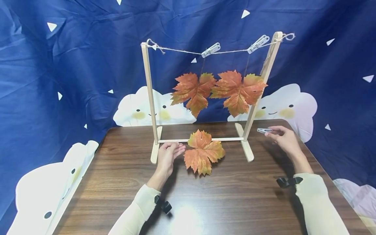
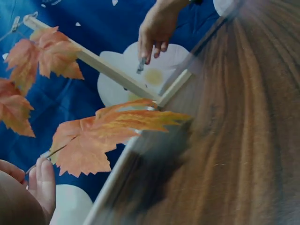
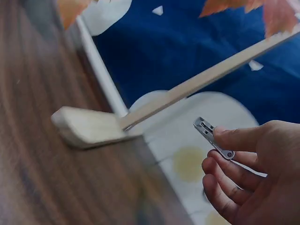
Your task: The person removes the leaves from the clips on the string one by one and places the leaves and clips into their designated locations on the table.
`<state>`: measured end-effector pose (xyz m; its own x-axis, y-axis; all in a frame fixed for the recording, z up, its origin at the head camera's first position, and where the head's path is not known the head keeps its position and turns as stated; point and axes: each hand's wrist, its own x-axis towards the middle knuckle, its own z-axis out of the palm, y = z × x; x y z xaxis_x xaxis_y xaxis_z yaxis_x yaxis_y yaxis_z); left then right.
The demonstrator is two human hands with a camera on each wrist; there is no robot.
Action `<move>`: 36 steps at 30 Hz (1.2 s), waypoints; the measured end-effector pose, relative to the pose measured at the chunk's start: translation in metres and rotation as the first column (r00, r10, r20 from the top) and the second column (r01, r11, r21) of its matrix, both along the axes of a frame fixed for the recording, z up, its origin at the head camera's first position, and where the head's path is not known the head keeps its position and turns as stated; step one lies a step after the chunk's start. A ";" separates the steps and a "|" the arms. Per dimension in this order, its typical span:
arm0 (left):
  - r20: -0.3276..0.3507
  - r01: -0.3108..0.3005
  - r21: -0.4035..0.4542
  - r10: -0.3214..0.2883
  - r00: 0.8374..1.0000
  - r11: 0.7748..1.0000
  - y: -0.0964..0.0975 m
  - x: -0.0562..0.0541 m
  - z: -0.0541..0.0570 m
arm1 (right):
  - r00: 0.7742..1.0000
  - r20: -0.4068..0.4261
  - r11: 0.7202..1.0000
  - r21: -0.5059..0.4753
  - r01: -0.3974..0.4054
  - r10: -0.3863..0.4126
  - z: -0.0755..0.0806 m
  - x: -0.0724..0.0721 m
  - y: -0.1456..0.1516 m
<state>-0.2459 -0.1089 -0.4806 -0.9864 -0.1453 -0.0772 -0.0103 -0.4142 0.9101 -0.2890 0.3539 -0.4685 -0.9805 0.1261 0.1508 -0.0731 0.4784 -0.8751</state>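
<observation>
An orange maple leaf [image 1: 204, 152] hangs just above the table, its thin stem pinched by my left hand [image 1: 168, 156]. In the left wrist view the same leaf [image 2: 89, 140] stretches out from the fingertips. Over at the right, my right hand [image 1: 284, 139] holds a grey clothespin [image 1: 264, 130] between thumb and fingers. The right wrist view shows this clothespin [image 3: 213, 137] up close. Two more leaves, one in the middle [image 1: 194, 91] and one farther right [image 1: 239, 91], dangle from a string [image 1: 182, 51]. Each is fixed by a clothespin, one central [image 1: 211, 50] and one near the right post [image 1: 258, 44].
A wooden frame carries the string between a left post [image 1: 150, 91] and a right post [image 1: 261, 88], joined by a low white crossbar [image 1: 229, 139]. It stands on a brown wooden table [image 1: 123, 182]. Behind hangs a blue cloth [image 1: 73, 65] with printed clouds.
</observation>
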 end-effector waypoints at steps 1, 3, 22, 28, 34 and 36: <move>0.008 0.001 0.006 -0.001 1.000 1.000 0.000 0.000 -0.003 | 1.000 0.011 1.000 0.007 -0.002 0.002 -0.005 -0.002 0.001; 0.026 0.002 0.022 -0.002 1.000 1.000 0.001 0.001 -0.009 | 1.000 0.029 1.000 0.018 -0.011 0.011 -0.014 -0.005 0.002; 0.132 0.030 -0.188 -0.005 0.991 0.982 -0.008 -0.002 -0.047 | 0.993 0.120 0.986 0.168 0.001 -0.022 -0.049 -0.015 -0.002; 0.173 0.099 -0.547 -0.003 0.985 0.831 -0.019 -0.004 -0.042 | 0.993 0.102 0.958 0.284 0.033 -0.065 -0.051 -0.017 -0.002; 0.177 0.176 -0.780 -0.058 0.983 0.600 -0.032 -0.007 -0.038 | 0.991 0.122 0.957 0.288 0.025 -0.063 -0.055 -0.016 -0.002; 0.150 0.168 -0.849 -0.076 0.986 0.500 -0.035 -0.009 -0.038 | 0.990 0.129 0.959 0.283 0.023 -0.062 -0.055 -0.016 -0.002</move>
